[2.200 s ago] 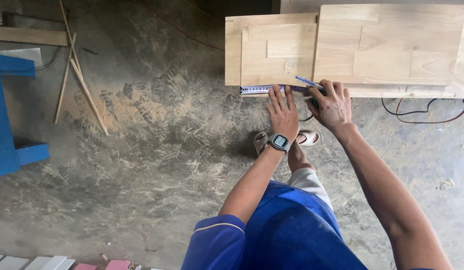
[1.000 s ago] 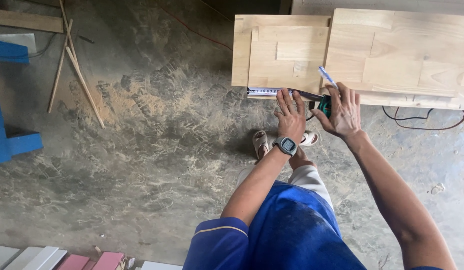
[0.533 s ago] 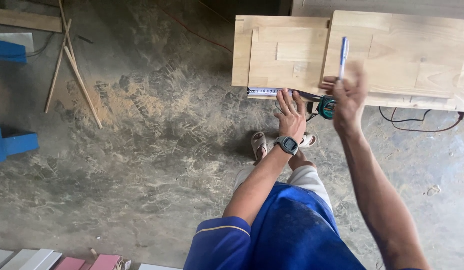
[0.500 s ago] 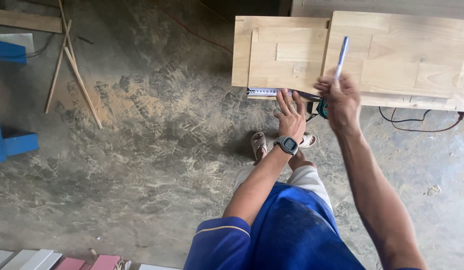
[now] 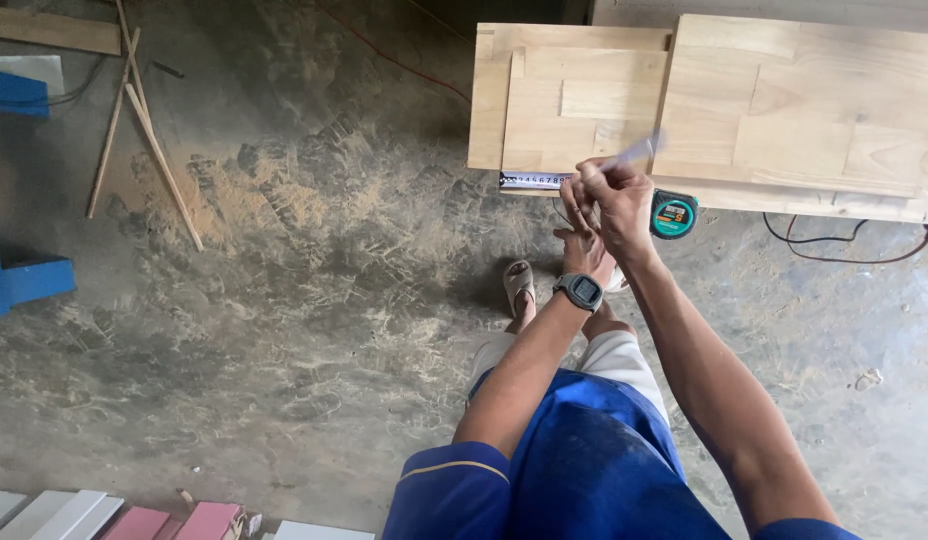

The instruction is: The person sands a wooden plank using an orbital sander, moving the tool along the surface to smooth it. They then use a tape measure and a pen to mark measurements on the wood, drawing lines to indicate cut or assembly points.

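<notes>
Already the tape measure [image 5: 674, 214] lies stretched along the boards [image 5: 684, 110], upper right; right hand [image 5: 619, 200] grips a blurred pen [image 5: 639, 150], left hand [image 5: 582, 245] mostly hidden, marking apparently unfinished.

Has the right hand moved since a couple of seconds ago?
Yes. The right hand has lifted off the lower edge of the wood panels, where it was marking, and now holds the blurred pen above the left hand.

Pen [image 5: 639, 152]: pale, motion-blurred, tilted, tip over the wood panel [image 5: 784, 110]. Tape measure [image 5: 673, 214]: round green-black case at panel's near edge, blade [image 5: 532, 181] extended leftward.
</notes>
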